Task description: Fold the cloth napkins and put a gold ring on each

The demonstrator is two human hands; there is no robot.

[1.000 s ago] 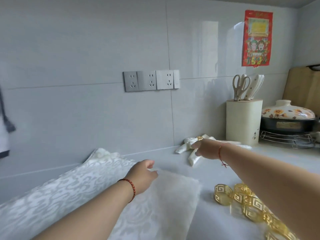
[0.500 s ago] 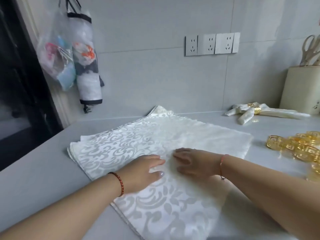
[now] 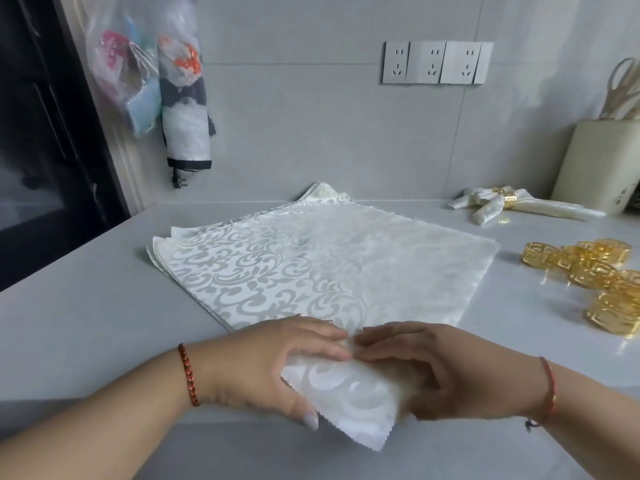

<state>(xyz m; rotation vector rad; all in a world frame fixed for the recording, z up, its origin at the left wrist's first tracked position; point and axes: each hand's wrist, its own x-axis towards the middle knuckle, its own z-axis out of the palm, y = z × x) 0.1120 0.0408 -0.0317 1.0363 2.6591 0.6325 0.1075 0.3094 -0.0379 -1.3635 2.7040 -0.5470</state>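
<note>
A stack of white damask napkins [image 3: 322, 258] lies flat on the grey counter [image 3: 86, 323]. Its near corner [image 3: 353, 407] is lifted and hangs over the counter's front edge. My left hand [image 3: 273, 362] grips that corner from the left, thumb underneath. My right hand [image 3: 446, 372] holds it from the right, fingers over the cloth. Several loose gold rings [image 3: 595, 282] lie at the right. Folded napkins with gold rings on them [image 3: 502, 202] rest by the back wall.
A cream knife block [image 3: 599, 164] with scissors stands at the back right. Plastic bags and a folded umbrella [image 3: 183, 109] hang on the left wall beside a dark doorway [image 3: 41, 140]. Wall sockets [image 3: 436, 62] sit above the counter.
The view swung left and down. My right hand came away from the ringed napkins at the back. Both hands then slid toward me on the stack and lifted its near corner.
</note>
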